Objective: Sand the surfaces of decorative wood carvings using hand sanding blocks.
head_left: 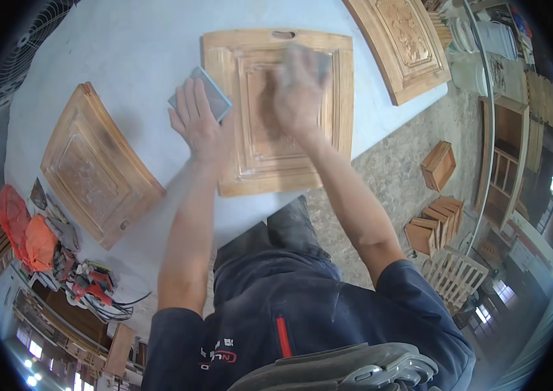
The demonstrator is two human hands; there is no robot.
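A light wooden panel (228, 146) with a raised frame, a recessed middle and an oval hole at its far edge lies before me on a pale-covered table. Beside its left edge, my left hand (199, 124) holds a flat grey sanding pad (216, 96) with blue edges, fingers laid straight across its face. Smeared by motion, my right hand (299, 98) is over the panel's upper right part. A dark grey pad (321, 65) shows under its fingers. The carving in the recess is mostly hidden by this hand.
Stacked carved panels (97, 169) lie at left, and another carved panel (403, 49) at far right. Red and orange cloths (22, 228) and a red power tool (94, 283) with cables sit at lower left. Wooden drawers (438, 221) stand on the floor at right. A fan (26, 49) is at far left.
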